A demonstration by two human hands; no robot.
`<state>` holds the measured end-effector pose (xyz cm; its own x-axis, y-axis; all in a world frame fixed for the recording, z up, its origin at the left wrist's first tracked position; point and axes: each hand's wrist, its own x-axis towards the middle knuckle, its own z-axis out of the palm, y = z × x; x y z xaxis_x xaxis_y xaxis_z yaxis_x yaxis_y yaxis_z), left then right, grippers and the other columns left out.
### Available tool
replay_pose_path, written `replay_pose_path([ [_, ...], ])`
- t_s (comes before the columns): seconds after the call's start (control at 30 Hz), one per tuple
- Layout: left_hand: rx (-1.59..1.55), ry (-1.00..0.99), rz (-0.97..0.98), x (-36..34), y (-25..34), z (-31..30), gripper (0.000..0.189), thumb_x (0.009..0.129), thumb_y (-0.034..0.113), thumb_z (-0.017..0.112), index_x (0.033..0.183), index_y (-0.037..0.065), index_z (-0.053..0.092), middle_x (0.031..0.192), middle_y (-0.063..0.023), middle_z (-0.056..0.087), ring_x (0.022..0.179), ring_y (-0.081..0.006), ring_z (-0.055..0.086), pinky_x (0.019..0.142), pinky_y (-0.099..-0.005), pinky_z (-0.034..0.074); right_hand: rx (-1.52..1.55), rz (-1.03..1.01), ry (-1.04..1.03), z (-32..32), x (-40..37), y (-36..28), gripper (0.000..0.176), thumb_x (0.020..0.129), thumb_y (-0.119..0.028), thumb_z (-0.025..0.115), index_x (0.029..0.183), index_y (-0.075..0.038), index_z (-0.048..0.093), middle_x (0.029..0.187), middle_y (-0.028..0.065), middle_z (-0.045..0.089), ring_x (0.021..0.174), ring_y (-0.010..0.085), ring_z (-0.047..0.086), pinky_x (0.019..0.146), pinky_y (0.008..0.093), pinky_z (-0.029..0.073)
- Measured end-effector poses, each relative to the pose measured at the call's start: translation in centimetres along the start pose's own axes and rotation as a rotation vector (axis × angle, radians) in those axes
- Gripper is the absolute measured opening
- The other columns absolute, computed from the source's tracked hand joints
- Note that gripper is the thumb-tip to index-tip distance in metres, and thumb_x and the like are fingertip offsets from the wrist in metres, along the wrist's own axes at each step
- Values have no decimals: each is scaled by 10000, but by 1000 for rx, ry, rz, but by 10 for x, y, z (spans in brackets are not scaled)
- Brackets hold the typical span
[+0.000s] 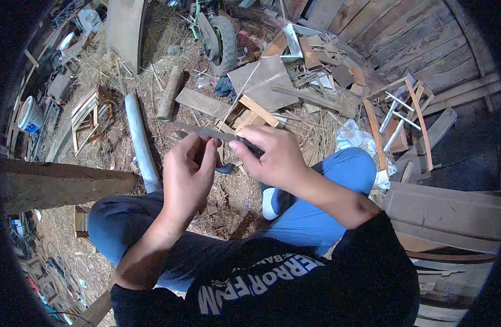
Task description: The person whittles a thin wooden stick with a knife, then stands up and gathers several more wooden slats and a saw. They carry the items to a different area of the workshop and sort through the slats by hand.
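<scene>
My right hand is closed around the dark handle of a knife, its thumb along the near side. The narrow grey blade points left and passes over the fingertips of my left hand. That left hand is closed in a pinch, thumb against fingers, just under the blade. A small dark tip shows beyond its fingers, but what it belongs to is mostly hidden. Both hands are held above my bent legs.
A round log and a long pale pole lie on the straw-strewn floor ahead. Scrap boards are piled by the plank wall. A wheel stands at the top. A thick beam juts in from the left.
</scene>
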<state>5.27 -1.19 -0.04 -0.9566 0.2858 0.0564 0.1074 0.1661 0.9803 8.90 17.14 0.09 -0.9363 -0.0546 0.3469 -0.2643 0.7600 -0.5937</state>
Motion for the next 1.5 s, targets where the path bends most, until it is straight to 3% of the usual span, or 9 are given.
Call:
replay_pose_path([
  [0.23,69,-68,-41,1,6,-6,154,1009,84,578,976,-50,648,792,-51,652,693,-92,607,641,-242,485,-16,-8,6,-2,5,-1,213,890,-262,706,880,-50,693,740,137,654,665,321,659,588,392,499],
  [0.33,40,2,7,1,-1,-4,144,979,50,585,904,-55,649,674,-61,635,620,-65,586,569,-235,453,24,96,82,-7,14,10,184,892,-236,694,893,-52,686,768,142,658,676,331,656,590,401,496],
  [0.5,61,2,23,1,-2,-1,149,976,59,595,894,-53,649,667,-66,637,621,-63,593,571,-233,449,0,-33,-6,-4,6,6,173,889,-229,704,911,-59,723,732,143,662,616,304,652,553,377,488],
  [0.6,82,-5,28,-3,-3,-3,147,975,62,600,902,-56,648,674,-67,639,627,-62,593,574,-235,452,-2,159,26,-12,16,17,171,886,-233,705,920,-66,723,758,143,668,652,316,658,580,381,499],
  [0.67,89,-1,45,-2,1,-2,143,975,61,602,908,-59,645,681,-68,640,632,-59,589,576,-238,455,3,-24,26,-3,7,12,180,888,-243,706,924,-68,724,762,143,671,672,304,669,594,383,506],
  [0.73,107,5,57,-1,4,-1,139,974,58,603,913,-60,642,689,-69,640,636,-56,582,580,-241,459,-16,12,-72,-6,6,6,186,888,-250,710,917,-67,722,758,144,668,670,313,667,596,394,506],
  [0.87,148,-67,-14,0,1,-5,119,1003,61,579,1038,-43,625,856,-41,653,727,-71,596,642,-234,484,-27,3,-2,-1,7,16,198,884,-269,714,912,-73,701,751,130,653,651,336,645,579,403,491],
  [1.27,212,-93,-10,-2,5,-6,118,1007,65,573,1004,-37,631,800,-22,631,695,-62,564,627,-231,472,-81,101,46,-11,14,26,189,895,-278,690,866,-91,691,755,108,658,644,331,654,558,426,498],
  [1.5,121,-36,18,-1,3,-2,154,992,74,590,912,-53,623,702,-35,613,662,-52,557,581,-231,438,-49,23,66,-9,14,28,172,884,-259,708,876,-88,702,732,127,653,633,331,651,575,416,506],
])
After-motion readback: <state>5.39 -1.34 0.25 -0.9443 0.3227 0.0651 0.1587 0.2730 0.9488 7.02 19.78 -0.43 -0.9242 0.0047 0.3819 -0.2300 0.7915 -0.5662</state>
